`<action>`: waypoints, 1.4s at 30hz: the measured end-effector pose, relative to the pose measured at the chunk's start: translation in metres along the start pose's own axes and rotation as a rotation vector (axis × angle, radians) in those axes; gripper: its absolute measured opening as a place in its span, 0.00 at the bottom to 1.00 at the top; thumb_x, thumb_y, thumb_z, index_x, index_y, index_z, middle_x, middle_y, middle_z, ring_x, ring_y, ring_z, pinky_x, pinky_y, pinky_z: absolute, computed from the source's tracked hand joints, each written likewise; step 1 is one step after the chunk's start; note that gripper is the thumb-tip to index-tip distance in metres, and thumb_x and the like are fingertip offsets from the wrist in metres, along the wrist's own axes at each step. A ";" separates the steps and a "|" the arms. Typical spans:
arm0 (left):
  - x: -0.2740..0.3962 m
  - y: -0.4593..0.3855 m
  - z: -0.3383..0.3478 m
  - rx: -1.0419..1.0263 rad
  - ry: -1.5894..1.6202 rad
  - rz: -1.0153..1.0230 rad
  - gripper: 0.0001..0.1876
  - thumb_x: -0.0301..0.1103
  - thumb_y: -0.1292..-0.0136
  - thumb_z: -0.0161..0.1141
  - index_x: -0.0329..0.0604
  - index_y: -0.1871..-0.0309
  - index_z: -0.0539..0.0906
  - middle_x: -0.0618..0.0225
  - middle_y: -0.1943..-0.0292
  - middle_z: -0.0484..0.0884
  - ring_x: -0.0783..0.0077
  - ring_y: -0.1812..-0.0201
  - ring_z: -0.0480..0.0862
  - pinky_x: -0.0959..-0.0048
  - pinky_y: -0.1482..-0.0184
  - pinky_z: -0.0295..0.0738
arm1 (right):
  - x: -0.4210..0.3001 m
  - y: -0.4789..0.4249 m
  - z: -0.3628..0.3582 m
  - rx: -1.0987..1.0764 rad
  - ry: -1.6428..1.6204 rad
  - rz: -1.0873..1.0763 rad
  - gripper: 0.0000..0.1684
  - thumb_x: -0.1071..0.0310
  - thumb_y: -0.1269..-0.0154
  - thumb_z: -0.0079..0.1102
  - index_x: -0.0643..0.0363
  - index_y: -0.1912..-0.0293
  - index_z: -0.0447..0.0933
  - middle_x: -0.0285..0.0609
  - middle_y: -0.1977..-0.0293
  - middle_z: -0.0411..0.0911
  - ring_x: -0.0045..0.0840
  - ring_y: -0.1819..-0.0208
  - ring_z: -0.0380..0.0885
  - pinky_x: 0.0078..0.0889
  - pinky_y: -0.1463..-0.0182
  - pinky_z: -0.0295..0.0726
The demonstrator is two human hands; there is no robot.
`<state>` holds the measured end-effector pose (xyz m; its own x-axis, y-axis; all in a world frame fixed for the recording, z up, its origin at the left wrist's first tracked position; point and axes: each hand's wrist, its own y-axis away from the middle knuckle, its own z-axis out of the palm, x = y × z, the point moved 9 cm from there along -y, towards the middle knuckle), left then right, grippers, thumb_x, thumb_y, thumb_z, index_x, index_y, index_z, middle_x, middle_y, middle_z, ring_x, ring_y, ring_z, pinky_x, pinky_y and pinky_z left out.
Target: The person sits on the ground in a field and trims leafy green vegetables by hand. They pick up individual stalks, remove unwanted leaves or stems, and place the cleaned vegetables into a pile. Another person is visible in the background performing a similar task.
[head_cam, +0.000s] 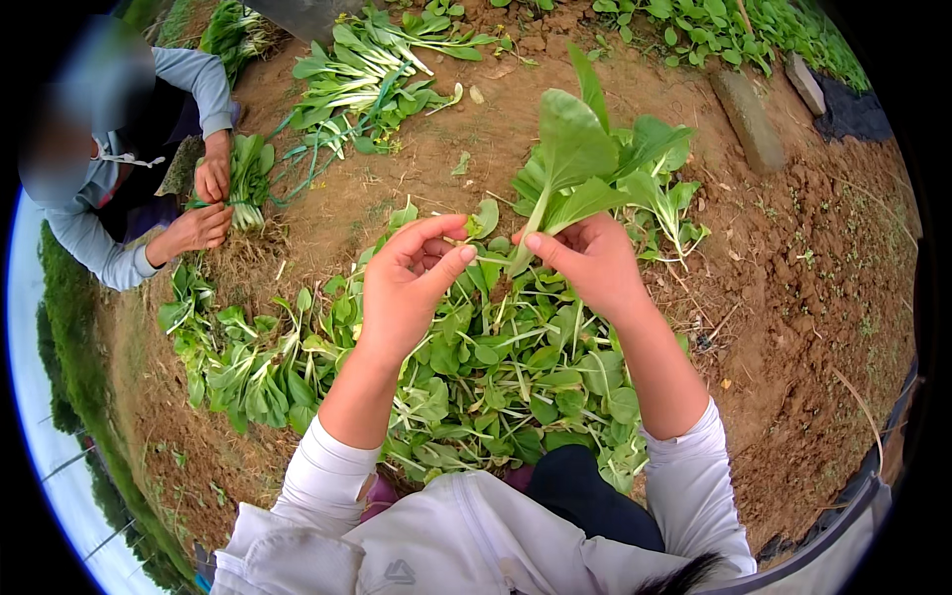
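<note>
In my right hand [587, 256] is a leafy green plant [569, 156] with a pale stalk, its broad leaves pointing up and away. Close to its root end, my left hand [416, 279] pinches a thin pale stem or small leaf [485, 260] between thumb and forefinger. Below both hands lies a wide heap of loose leaves and stalks [513, 379]. Just beyond my right hand, more whole plants [673, 208] lie on the soil, partly hidden by the held one.
At the left, a crouching person holds a bundle of greens [249, 175] with green ties. Farther off lie harvested greens [364, 74] and green twine [297, 152]. A stone slab [750, 123] rests at the upper right, near growing plants [714, 30]. Clods of soil [818, 275] cover the right side.
</note>
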<state>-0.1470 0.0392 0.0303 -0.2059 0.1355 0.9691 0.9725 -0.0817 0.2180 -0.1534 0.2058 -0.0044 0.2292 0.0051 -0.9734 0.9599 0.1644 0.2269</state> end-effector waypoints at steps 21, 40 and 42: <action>0.059 0.029 -0.043 0.211 -0.513 0.597 0.14 0.12 0.62 0.56 0.42 0.71 0.81 0.67 0.64 0.73 0.76 0.68 0.77 0.80 0.68 0.72 | 0.034 0.031 0.025 -0.003 0.068 -0.006 0.15 0.71 0.51 0.63 0.63 0.63 0.71 0.32 0.77 0.67 0.12 0.77 0.61 0.17 0.75 0.62; -0.037 0.040 -0.117 0.328 -0.240 0.113 0.11 0.15 0.54 0.57 0.36 0.66 0.81 0.65 0.68 0.79 0.77 0.69 0.78 0.82 0.66 0.74 | 0.037 0.023 0.006 0.142 -0.253 0.117 0.05 0.68 0.41 0.52 0.60 0.68 0.69 0.37 0.72 0.76 0.09 0.79 0.63 0.11 0.76 0.63; -0.094 0.055 -0.145 0.363 -0.136 -0.105 0.13 0.16 0.54 0.58 0.36 0.63 0.79 0.64 0.67 0.78 0.76 0.69 0.78 0.81 0.67 0.74 | 0.041 0.023 -0.002 0.223 -0.339 0.103 0.06 0.67 0.41 0.52 0.59 0.68 0.69 0.37 0.73 0.75 0.09 0.80 0.61 0.11 0.77 0.62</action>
<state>-0.0903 -0.1213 -0.0323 -0.3141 0.2564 0.9141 0.9271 0.2902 0.2371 -0.1227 0.2121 -0.0391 0.3298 -0.3210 -0.8878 0.9322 -0.0377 0.3599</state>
